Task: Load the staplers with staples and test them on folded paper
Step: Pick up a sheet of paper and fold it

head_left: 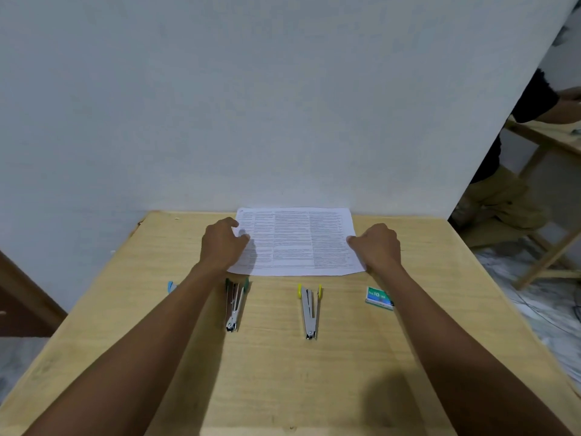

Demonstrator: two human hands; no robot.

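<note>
A printed sheet of paper (295, 242) lies flat at the far side of the wooden table (283, 372). My left hand (221, 243) pinches its left edge and my right hand (377, 245) pinches its right edge. Nearer to me lie two staplers swung open: a green-ended stapler (234, 305) beside my left forearm and a yellow-ended stapler (309, 311) in the middle. A green box of staples (379, 298) sits by my right forearm. A light blue object (171, 287) peeks out left of my left forearm, mostly hidden.
A white wall stands right behind the table's far edge. At the right, beyond the wall's end, a seated person (509, 190) and a wooden frame table (547, 196) are visible. A brown door (19, 297) is at the left.
</note>
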